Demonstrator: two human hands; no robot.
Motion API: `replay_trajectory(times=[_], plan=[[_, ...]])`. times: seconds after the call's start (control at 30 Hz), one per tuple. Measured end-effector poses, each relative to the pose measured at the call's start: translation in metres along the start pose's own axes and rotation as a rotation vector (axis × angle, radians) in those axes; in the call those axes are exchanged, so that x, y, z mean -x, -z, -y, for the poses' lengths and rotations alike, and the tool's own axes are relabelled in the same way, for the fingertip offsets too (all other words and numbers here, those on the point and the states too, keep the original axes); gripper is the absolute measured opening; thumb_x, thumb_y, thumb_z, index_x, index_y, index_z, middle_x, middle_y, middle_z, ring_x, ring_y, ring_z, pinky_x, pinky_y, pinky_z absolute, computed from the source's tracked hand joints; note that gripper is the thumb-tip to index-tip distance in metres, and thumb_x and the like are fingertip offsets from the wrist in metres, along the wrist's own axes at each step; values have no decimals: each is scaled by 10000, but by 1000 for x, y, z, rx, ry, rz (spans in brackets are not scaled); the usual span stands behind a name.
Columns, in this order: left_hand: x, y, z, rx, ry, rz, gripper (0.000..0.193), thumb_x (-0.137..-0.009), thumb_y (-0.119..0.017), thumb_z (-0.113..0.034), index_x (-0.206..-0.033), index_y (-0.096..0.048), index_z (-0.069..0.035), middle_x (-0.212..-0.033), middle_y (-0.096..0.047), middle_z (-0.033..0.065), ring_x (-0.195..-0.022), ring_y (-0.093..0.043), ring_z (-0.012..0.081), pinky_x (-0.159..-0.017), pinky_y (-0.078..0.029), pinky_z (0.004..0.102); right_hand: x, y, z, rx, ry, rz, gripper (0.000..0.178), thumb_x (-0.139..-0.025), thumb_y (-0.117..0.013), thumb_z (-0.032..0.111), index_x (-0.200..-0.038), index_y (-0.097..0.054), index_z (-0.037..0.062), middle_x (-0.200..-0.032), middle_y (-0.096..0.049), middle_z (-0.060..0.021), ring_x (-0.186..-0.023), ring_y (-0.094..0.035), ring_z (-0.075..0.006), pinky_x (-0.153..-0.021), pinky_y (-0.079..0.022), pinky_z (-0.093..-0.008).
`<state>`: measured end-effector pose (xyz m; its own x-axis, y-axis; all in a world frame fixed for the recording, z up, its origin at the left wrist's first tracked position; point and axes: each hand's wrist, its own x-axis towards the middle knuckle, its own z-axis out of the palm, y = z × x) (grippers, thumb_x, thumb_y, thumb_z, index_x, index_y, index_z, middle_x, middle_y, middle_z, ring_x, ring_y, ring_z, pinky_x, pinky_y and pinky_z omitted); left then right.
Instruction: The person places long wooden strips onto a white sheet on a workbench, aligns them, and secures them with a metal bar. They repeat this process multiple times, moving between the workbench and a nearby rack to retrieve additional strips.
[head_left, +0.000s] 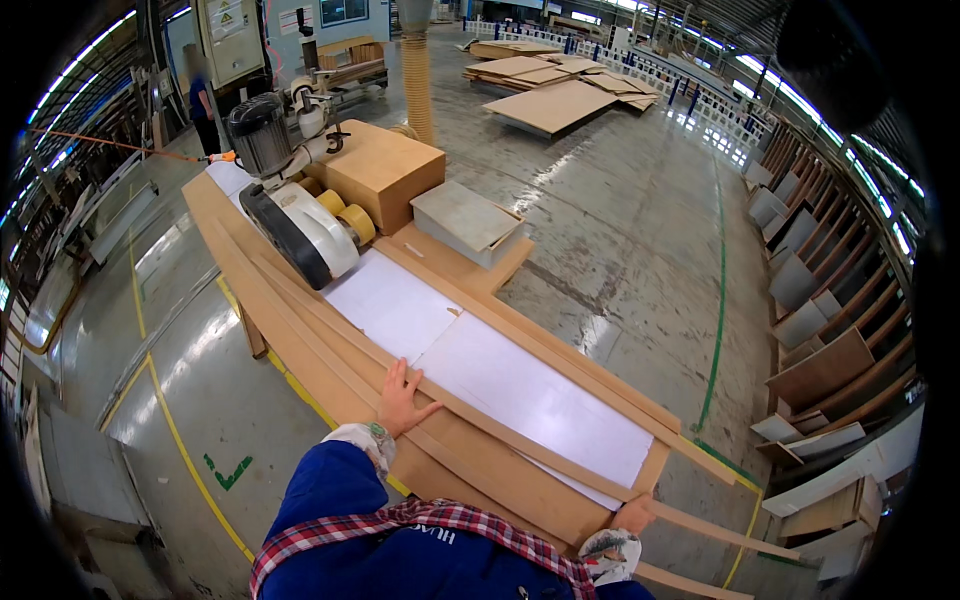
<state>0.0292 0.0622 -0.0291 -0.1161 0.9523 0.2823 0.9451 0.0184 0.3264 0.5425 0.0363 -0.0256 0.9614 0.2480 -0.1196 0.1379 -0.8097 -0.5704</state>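
A long, narrow wooden strip [540,451] runs along the near side of a white panel surface [480,360] on the workbench. My left hand [403,402] lies on the strip with its fingers spread, its thumb pointing right. Farther right, my right hand [632,515] is closed around the same strip, whose end sticks out past the bench; its fingertips are partly hidden. Nearer to me lies another long strip [470,464] on the brown bench board. Up the bench stands a white and black feeder machine [300,232] with yellow rollers [352,222] and a dark motor [260,135].
A brown wooden box [385,165] and a grey box [468,222] stand behind the panel. Stacked boards [560,103] lie on the floor beyond. Leaning panels [825,355] line the right side. A person [203,105] stands at the far left near a cabinet [232,42].
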Motion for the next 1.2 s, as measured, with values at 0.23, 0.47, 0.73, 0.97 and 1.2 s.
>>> replay_trajectory(times=[0.23,0.47,0.73,0.97,1.2], plan=[[-3,16,-11,59,3,-46,744,-708,-662,-542,-1227,-494,-36,-1369,-279,280,-1281,-251,433,-1059,-226,493,-5,-3,-7,-8,32,10,778,-805,-410,624,-1060,-461,-110,-941,-593,-330,-920,-576,-452,-821,-445,-486],[-4,21,-13,63,-10,-70,741,-708,-663,-540,-1223,-497,-34,-1368,-282,281,-1280,-253,433,-1059,-228,493,8,12,5,-9,31,52,792,-818,-397,605,-1086,-425,-140,-979,-574,-346,-944,-560,-463,-833,-435,-481],[-4,23,-16,59,-18,-102,737,-708,-664,-537,-1219,-500,-32,-1366,-285,282,-1278,-256,434,-1058,-230,493,6,10,3,-21,37,66,805,-831,-404,599,-1086,-407,-164,-1001,-560,-357,-964,-544,-473,-849,-423,-474],[-5,25,-18,60,-23,-126,734,-708,-665,-535,-1216,-502,-30,-1365,-288,282,-1277,-258,434,-1058,-232,493,4,9,1,18,35,43,765,-834,-394,582,-1195,-395,-93,-1011,-579,-321,-939,-558,-464,-823,-435,-497],[-3,29,-18,53,-18,-154,730,-708,-666,-532,-1212,-505,-28,-1364,-291,283,-1276,-261,435,-1057,-233,493,14,15,10,9,50,22,789,-828,-418,600,-1137,-414,-125,-1000,-577,-333,-948,-559,-462,-828,-442,-479]])
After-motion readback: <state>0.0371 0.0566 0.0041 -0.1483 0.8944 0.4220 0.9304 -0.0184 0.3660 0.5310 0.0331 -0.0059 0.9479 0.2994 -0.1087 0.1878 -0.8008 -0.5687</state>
